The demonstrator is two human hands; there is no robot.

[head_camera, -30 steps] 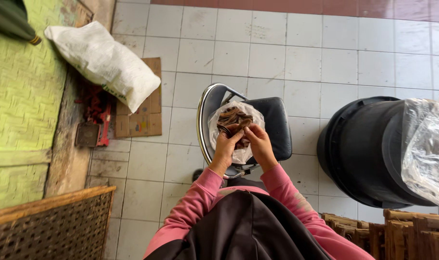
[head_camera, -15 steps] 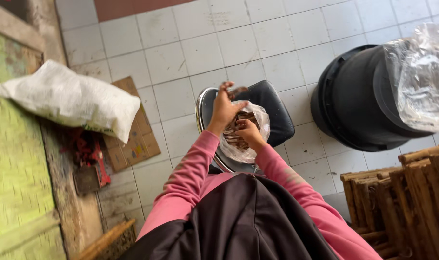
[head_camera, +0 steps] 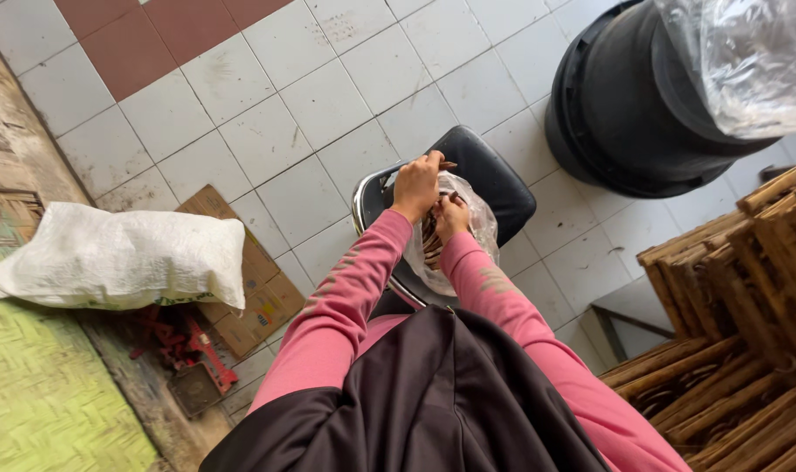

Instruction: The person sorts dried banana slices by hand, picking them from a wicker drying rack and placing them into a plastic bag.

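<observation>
A clear plastic bag with brown stick-like pieces inside rests on the black seat of a chair in front of me. My left hand grips the bag's top edge and holds a brown piece at its fingertips. My right hand is pressed into the bag's mouth, fingers curled among the brown pieces. Both arms wear pink sleeves.
A big black tub with clear plastic sheeting stands at the right. Stacked bamboo crates sit at lower right. A filled white sack lies on flattened cardboard at left, beside a green woven mat and a red tool.
The view has swung and closed in on the chair. My left hand has risen to the bag's top edge, and my right hand has sunk into the bag.
</observation>
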